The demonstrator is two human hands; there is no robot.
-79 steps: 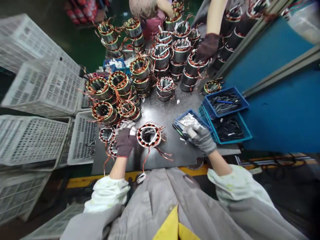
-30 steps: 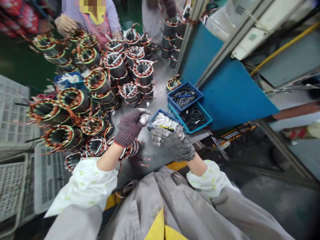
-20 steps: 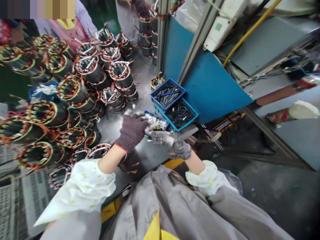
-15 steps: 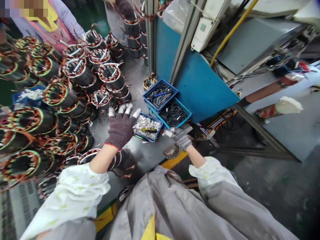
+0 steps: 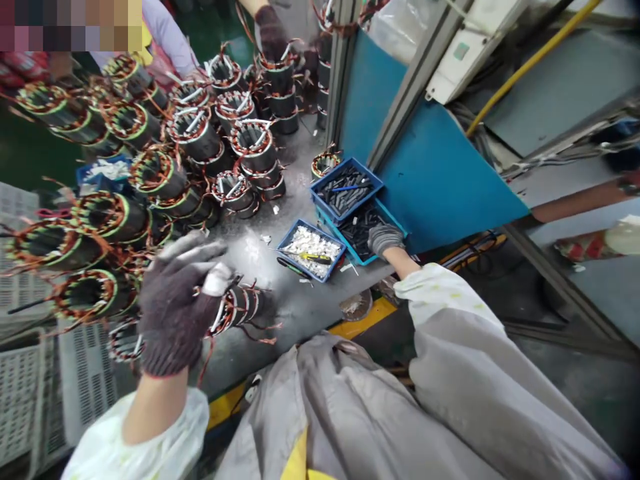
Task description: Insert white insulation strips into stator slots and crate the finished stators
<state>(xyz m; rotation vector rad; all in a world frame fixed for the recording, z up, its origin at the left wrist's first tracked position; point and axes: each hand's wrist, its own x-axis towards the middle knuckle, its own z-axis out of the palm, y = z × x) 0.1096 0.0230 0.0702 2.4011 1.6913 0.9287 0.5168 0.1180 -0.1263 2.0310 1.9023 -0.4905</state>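
My left hand (image 5: pixel 183 303), in a dark knit glove with whitish fingertips, is raised beside a copper-wound stator (image 5: pixel 243 308) lying on its side. Its fingers are bent and the thumb stands apart from them. My right hand (image 5: pixel 386 239), in a grey glove, reaches down into a teal tray (image 5: pixel 363 260) of short black sleeve pieces (image 5: pixel 353 235). Its fingers are curled together among the pieces, and their tips are hidden. Left of that tray sits a blue tray (image 5: pixel 327 275) of small white pieces (image 5: pixel 313 241), with a yellow-handled screwdriver (image 5: pixel 316 258) across it.
Stacks of stators (image 5: pixel 195 137) crowd the left and back of the metal table (image 5: pixel 295 310). A second blue tray (image 5: pixel 345 217) with black sleeves overlaps the teal one. A blue panel (image 5: pixel 445 180) and metal post rise behind. A co-worker's gloved hand (image 5: pixel 270 33) is at a far stack.
My left hand has moved left and nearer to me, uncovering the lying stator. My right hand has gone forward into the teal tray. The view has shifted left.
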